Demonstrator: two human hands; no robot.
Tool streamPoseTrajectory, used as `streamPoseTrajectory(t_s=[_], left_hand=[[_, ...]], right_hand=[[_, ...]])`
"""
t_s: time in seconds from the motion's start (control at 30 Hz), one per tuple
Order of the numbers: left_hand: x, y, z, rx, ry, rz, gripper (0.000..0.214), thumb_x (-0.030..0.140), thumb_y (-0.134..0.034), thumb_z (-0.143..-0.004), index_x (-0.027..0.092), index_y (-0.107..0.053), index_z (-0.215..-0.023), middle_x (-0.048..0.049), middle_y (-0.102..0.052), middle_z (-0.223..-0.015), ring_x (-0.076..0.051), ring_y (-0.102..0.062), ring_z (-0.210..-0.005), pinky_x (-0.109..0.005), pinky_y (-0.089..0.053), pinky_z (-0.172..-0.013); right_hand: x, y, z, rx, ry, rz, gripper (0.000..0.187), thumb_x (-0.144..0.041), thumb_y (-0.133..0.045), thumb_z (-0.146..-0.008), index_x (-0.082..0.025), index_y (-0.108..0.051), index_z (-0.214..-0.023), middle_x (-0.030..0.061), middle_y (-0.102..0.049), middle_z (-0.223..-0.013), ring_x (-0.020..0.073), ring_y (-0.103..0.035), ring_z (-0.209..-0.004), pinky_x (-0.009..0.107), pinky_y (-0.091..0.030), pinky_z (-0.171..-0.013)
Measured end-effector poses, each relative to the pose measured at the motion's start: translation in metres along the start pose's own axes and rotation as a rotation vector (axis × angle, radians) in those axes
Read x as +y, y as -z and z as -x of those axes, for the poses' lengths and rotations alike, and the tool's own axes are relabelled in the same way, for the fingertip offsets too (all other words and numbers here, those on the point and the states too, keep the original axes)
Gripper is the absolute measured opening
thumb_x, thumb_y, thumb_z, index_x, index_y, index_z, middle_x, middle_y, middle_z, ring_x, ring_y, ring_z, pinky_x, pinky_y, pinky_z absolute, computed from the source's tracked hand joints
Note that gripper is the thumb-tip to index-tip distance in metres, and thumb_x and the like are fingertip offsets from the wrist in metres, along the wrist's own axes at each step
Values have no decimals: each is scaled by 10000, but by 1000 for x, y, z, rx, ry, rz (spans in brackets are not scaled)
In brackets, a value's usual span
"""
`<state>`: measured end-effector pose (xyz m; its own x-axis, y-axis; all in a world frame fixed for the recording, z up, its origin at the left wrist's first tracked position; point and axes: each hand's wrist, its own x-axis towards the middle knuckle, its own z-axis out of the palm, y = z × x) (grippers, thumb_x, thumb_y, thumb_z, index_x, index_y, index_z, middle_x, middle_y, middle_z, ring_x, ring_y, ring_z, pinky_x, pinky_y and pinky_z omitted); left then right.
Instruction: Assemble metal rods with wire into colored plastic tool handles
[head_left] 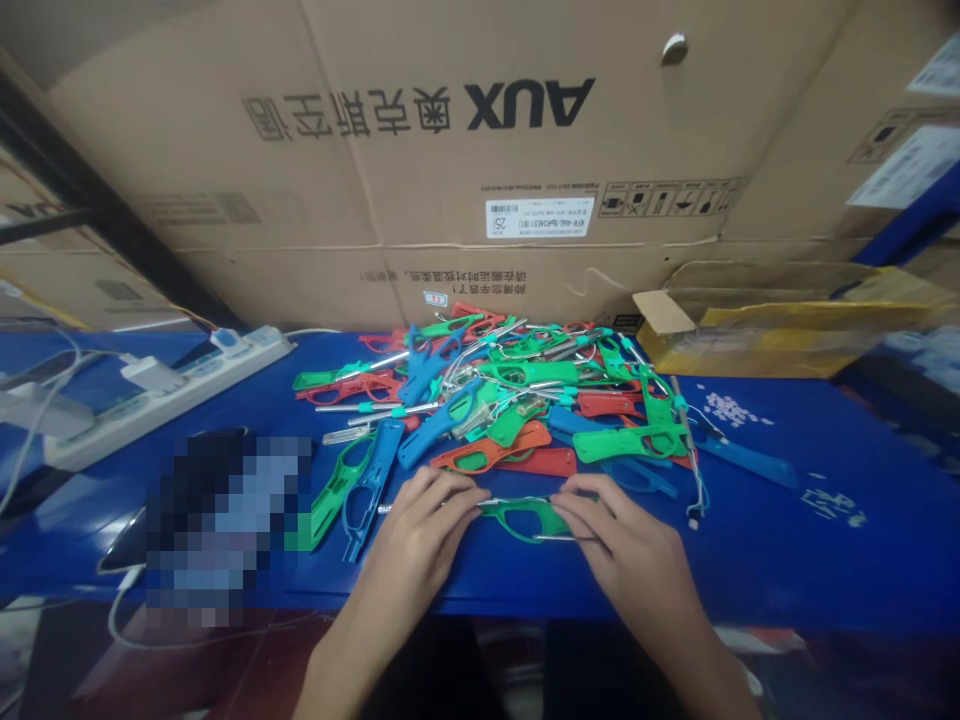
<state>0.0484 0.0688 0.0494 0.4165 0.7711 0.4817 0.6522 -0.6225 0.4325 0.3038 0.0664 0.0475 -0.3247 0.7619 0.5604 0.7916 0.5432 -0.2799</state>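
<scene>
Left hand: the left hand (431, 510) comes in low, thumb and fingertips pinched together on a slim metal tube (385, 509), whose end pokes out beyond the knuckles.
Right hand: and the right hand (611, 515) answers, fingertips closed in a pinch at the other end of the green casing (534, 522); whether they grip the casing itself or a part set in it, one cannot tell.
Green casing: there it is, stretched between the two hands, its loop toward the near edge of the blue tabletop (517, 585); whether it touches the surface is unclear.
Thin rod: a silvery rod (555, 538) shows just under the right fingertips.
Left flank: a loose green handle (341, 490) and a blue handle (371, 487) lie side by side, slanted, near the left hand.
Far left: a dark device (127, 540), mostly behind a pixelated patch.
Right flank: clear bits (832, 505) lie scattered well apart from the right hand.
Heap: just past the fingers, a big tangle of coloured handles (525, 372), metal tubes and wires.
Beyond: a white power strip (169, 400) left, a small taped carton (765, 340) right.
Backdrop: a huge cardboard box (420, 190), its "AUX" upside down.
</scene>
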Motion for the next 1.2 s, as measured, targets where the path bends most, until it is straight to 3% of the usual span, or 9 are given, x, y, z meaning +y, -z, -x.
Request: streamPoseTrajectory(t_s=[0.37,0.6,0.87,1.2], left_hand=[[8,2,3,-27,56,85,207,104,-586,-1031,211,-660,-1192,-58,-697,-1108,-221,-577,-1025,-383,-488,-875],[15,4,8,-35,55,69,209,112,-570,-1042,210,-649,-1208,-58,-685,-1097,-210,-586,-995,-373,-487,-858],[22,2,12,-47,117,32,208,129,-543,-1050,219,-665,-1192,-68,-692,-1108,-225,-615,-968,-383,-480,-809],[22,3,8,-39,144,45,178,145,-573,-1043,240,-689,-1138,-43,-713,-1082,-219,-622,-962,-377,-442,-793]], right_hand=[[1,9,0,59,-14,243,435,-393,-398,-1115,-243,-792,-1007,-3,-796,-1030,125,-769,-824,232,-496,-624],[4,9,5,22,-6,177,444,-360,-373,-1123,-273,-784,-983,-27,-790,-1015,110,-764,-835,216,-507,-613],[4,5,10,6,-12,168,354,-453,-482,-1080,-213,-742,-1090,41,-784,-1055,172,-776,-898,266,-551,-670],[5,3,14,-3,-52,100,320,-454,-504,-1070,-209,-710,-1054,51,-755,-1050,180,-769,-901,275,-561,-710]])
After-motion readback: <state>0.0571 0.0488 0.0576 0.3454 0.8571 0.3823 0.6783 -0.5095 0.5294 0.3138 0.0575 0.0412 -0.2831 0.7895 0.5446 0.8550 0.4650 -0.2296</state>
